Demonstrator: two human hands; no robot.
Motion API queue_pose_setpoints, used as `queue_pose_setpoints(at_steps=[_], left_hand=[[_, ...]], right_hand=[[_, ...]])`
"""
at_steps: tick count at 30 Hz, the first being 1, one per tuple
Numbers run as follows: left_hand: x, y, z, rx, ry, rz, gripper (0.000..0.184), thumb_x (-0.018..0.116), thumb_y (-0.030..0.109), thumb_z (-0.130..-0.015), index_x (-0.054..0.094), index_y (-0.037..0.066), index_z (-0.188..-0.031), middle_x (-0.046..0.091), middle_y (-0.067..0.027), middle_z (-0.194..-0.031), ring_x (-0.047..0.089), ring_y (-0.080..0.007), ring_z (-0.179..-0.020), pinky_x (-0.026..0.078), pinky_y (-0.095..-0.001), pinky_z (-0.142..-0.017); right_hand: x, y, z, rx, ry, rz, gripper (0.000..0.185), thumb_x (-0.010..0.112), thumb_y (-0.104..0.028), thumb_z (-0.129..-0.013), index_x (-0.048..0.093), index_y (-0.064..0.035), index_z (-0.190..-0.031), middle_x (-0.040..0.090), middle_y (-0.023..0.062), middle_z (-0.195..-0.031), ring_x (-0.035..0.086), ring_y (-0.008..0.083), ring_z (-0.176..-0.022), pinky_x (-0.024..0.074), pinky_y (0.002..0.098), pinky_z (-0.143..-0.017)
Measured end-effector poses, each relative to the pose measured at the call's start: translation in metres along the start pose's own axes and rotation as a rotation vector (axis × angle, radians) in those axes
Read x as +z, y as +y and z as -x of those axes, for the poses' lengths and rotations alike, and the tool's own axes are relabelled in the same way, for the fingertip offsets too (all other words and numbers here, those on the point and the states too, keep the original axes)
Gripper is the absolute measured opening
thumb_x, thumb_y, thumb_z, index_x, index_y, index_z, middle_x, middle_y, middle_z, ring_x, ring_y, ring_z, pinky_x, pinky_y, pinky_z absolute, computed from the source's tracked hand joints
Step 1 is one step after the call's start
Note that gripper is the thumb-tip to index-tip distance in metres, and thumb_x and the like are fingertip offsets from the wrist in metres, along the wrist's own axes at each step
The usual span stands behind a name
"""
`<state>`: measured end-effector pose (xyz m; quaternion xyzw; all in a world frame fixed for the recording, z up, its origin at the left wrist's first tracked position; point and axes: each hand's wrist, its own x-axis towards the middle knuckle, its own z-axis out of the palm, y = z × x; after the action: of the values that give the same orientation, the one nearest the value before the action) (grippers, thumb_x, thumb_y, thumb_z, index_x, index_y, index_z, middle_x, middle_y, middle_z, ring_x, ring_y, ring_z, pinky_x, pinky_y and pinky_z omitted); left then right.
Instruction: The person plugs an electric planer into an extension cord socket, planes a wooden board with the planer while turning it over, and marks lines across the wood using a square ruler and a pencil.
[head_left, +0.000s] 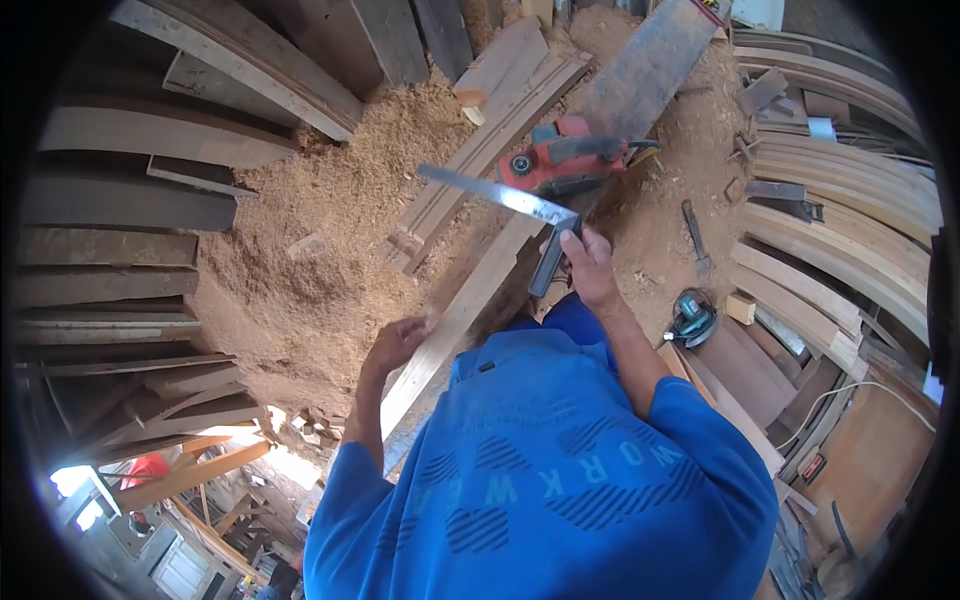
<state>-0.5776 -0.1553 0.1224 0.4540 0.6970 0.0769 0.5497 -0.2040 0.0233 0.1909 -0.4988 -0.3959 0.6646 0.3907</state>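
Note:
A try square (pixel 553 250) with a dark handle and a shiny metal blade is held by my right hand (pixel 592 265), its fingers wrapped round the handle. The blade points up and to the left, above a long pale board (pixel 455 315). At the board's left edge is my left hand (pixel 402 342), fingers apart and holding nothing; whether it touches the wood is hard to tell. Just beyond the square, a red power planer (pixel 570 158) rests on a wide board (pixel 650 70).
Sawdust (pixel 310 240) covers the ground. Planks (pixel 120 205) stand along the left, and curved timber (pixel 840 190) is stacked at the right. A grooved beam (pixel 485 155) lies beyond the pale board. A chisel (pixel 695 235) and a green power tool (pixel 691 315) lie to the right.

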Motion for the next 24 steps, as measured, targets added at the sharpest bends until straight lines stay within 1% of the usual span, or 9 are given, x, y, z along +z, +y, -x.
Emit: queue_pose_setpoints(at_steps=[3, 7, 10, 11, 14, 17, 20, 21, 24], left_hand=[[0.002, 0.114, -0.020, 0.264, 0.285, 0.098, 0.065, 0.074, 0.030, -0.093, 0.050, 0.006, -0.149, 0.068, -0.0177, -0.132, 0.067, -0.0297, -0.120, 0.052, -0.0409, -0.104], [-0.003, 0.271, -0.012, 0.936, 0.310, 0.137, 0.069, 0.075, 0.019, -0.091, 0.047, 0.009, -0.153, 0.069, -0.0159, -0.123, 0.067, -0.0336, -0.110, 0.051, -0.0409, -0.103], [-0.007, 0.310, -0.009, 0.947, 0.169, 0.273, 0.063, 0.074, 0.018, -0.093, 0.050, 0.009, -0.151, 0.069, -0.0176, -0.120, 0.068, -0.0342, -0.109, 0.052, -0.0377, -0.098], [-0.013, 0.299, -0.017, 0.890, 0.175, 0.177, 0.055, 0.069, 0.014, -0.097, 0.052, 0.009, -0.149, 0.072, -0.0143, -0.112, 0.070, -0.0289, -0.100, 0.055, -0.0350, -0.087], [-0.029, 0.284, -0.017, 0.976, 0.297, 0.366, 0.033, 0.061, 0.011, -0.102, 0.060, 0.007, -0.135, 0.072, -0.0101, -0.099, 0.068, -0.0182, -0.081, 0.054, -0.0305, -0.070], [-0.044, 0.235, -0.029, 0.582, 0.200, 0.580, 0.026, 0.052, 0.016, -0.109, 0.057, 0.007, -0.133, 0.068, -0.0048, -0.088, 0.056, -0.0070, -0.066, 0.050, -0.0247, -0.060], [-0.034, 0.180, -0.067, 0.386, 0.269, 0.497, 0.019, 0.047, 0.013, -0.109, 0.055, 0.004, -0.123, 0.063, -0.0029, -0.079, 0.053, -0.0075, -0.064, 0.046, -0.0256, -0.059], [-0.024, 0.158, -0.082, 0.345, 0.270, 0.436, 0.027, 0.048, 0.013, -0.108, 0.050, 0.005, -0.134, 0.067, -0.0041, -0.078, 0.060, -0.0112, -0.067, 0.051, -0.0293, -0.063], [0.004, 0.112, -0.103, 0.166, 0.216, 0.189, 0.035, 0.051, 0.014, -0.106, 0.049, 0.009, -0.141, 0.071, -0.0107, -0.086, 0.069, -0.0179, -0.075, 0.054, -0.0352, -0.070]], right_hand=[[0.013, -0.051, -0.006, -0.256, 0.002, 0.049, 0.025, 0.061, -0.026, -0.103, 0.066, -0.0023, -0.107, 0.065, -0.0024, -0.086, 0.051, 0.0021, -0.069, 0.0425, 0.0213, -0.061], [0.050, -0.106, 0.006, -0.378, -0.065, 0.005, 0.018, 0.070, -0.018, -0.098, 0.065, -0.0036, -0.107, 0.064, -0.0009, -0.090, 0.055, 0.0046, -0.078, 0.0468, 0.0233, -0.069], [0.062, -0.114, 0.006, -0.622, -0.068, 0.235, 0.016, 0.072, -0.014, -0.096, 0.066, -0.0050, -0.108, 0.065, 0.0041, -0.092, 0.059, 0.0111, -0.079, 0.0496, 0.0285, -0.072], [0.062, -0.122, 0.005, -0.673, -0.074, 0.299, 0.017, 0.072, -0.014, -0.096, 0.066, -0.0051, -0.109, 0.066, 0.0057, -0.092, 0.060, 0.0133, -0.078, 0.0498, 0.0293, -0.072], [0.055, -0.153, 0.020, -0.750, -0.057, 0.553, 0.017, 0.065, -0.008, -0.094, 0.067, -0.0040, -0.110, 0.066, 0.0135, -0.098, 0.063, 0.0232, -0.081, 0.0514, 0.0340, -0.074], [0.042, -0.170, 0.024, -0.843, 0.053, 0.751, 0.030, 0.049, 0.004, -0.091, 0.065, -0.0014, -0.116, 0.063, 0.0164, -0.105, 0.062, 0.0236, -0.088, 0.0521, 0.0370, -0.078], [0.019, -0.160, 0.024, -0.578, 0.097, 0.748, 0.033, 0.047, 0.004, -0.091, 0.063, 0.0000, -0.119, 0.062, 0.0165, -0.108, 0.062, 0.0228, -0.088, 0.0519, 0.0368, -0.079], [0.017, -0.147, 0.020, -0.425, 0.125, 0.613, 0.034, 0.048, 0.003, -0.092, 0.063, -0.0006, -0.123, 0.063, 0.0130, -0.101, 0.060, 0.0200, -0.084, 0.0518, 0.0362, -0.077], [0.019, -0.135, 0.016, 0.096, 0.012, 0.521, 0.031, 0.053, -0.001, -0.094, 0.064, -0.0019, -0.123, 0.065, 0.0134, -0.094, 0.064, 0.0259, -0.081, 0.0526, 0.0382, -0.077]])
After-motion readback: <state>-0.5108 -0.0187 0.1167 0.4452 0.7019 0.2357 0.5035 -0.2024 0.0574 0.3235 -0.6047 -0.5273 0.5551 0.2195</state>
